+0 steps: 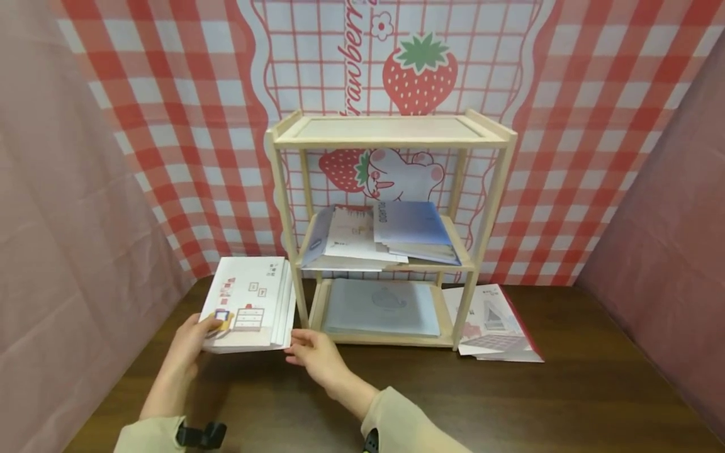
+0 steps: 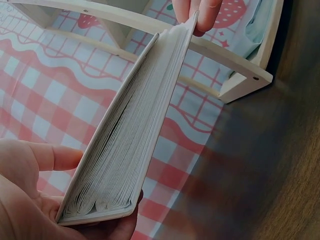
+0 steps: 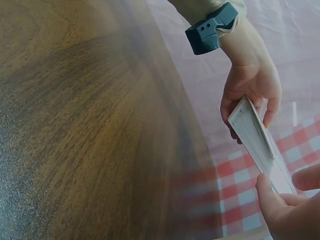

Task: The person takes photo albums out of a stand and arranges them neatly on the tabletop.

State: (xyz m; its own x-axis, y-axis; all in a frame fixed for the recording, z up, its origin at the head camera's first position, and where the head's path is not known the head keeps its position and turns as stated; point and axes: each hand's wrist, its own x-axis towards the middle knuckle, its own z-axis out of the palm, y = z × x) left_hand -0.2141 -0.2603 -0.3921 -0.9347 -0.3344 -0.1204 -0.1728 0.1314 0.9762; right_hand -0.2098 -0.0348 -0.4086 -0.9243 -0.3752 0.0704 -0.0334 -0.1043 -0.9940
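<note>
At the left of the head view, my left hand [image 1: 195, 340] grips a stack of white illustrated notebooks [image 1: 249, 302] by its left edge, with the thumb on the top cover. The left wrist view shows the thick band of page edges [image 2: 125, 130] between the covers. At the lower right corner of the stack, the fingers of my right hand [image 1: 320, 358] touch the edge and underside. In the right wrist view a finger [image 3: 267, 192] lies under that end, while the thumb seems a little apart from it.
Right of the stack stands a wooden shelf [image 1: 393, 143]. Its middle level bears a blue notebook [image 1: 408, 223] and other notebooks; grey-blue folders [image 1: 382, 308] lie on the bottom level. Several more notebooks [image 1: 493, 321] lie beside the shelf on the dark wooden table [image 1: 430, 396].
</note>
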